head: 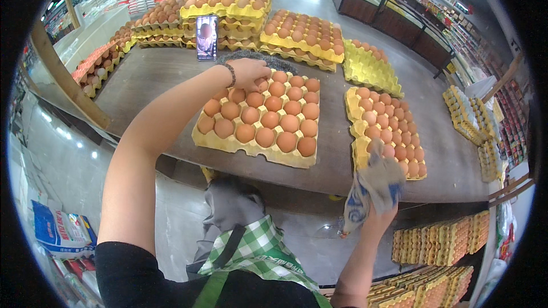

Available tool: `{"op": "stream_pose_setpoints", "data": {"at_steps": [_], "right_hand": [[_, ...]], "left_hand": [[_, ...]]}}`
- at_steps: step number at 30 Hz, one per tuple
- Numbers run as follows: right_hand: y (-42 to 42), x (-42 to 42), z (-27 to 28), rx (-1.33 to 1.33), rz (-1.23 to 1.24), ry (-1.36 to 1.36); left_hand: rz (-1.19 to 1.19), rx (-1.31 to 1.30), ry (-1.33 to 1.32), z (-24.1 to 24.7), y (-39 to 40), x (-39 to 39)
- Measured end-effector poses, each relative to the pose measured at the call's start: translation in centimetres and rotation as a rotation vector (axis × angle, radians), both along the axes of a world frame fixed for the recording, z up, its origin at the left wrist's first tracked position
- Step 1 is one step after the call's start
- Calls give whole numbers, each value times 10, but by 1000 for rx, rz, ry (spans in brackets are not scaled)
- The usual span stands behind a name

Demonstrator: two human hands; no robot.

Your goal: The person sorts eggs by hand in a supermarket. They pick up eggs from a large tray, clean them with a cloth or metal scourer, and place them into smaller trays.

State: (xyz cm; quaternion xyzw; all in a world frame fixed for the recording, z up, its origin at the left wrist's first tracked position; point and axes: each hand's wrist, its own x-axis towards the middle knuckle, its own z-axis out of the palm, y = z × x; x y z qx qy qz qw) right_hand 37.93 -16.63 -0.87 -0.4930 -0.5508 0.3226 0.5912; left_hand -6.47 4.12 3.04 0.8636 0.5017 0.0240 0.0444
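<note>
A yellow pulp tray [252,152] nearly full of brown eggs [269,120] lies in front of me on a dark wooden table [329,137]. My left hand [250,73], with a beaded bracelet at the wrist, reaches over its far left part, fingertips on an egg at the back; whether they grip it is hidden. My right hand [381,179] is mostly covered by a grey cloth [379,184] with blue print, blurred, above the near edge of a second egg tray [357,137] on the right. Dark grey crumpled material [278,62] lies behind the middle tray.
Stacked egg trays [227,8] line the table's far side, with a phone [207,37] propped against them. An empty yellow tray part [368,66] is at the back right. A wooden post [70,81] rises at the left; more trays [441,239] are stacked below the table's right side.
</note>
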Motion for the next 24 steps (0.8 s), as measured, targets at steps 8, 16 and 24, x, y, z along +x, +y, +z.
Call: {"op": "stream_pose_setpoints", "data": {"at_steps": [8, 16, 24], "right_hand": [[164, -88, 57, 150, 94, -1118], [278, -201, 45, 304, 585, -950], [351, -278, 9, 88, 526, -1228]], "left_hand": [[-17, -13, -2, 5, -2, 0], [-90, 6, -51, 1, 2, -15], [162, 137, -715, 4, -45, -33]]}}
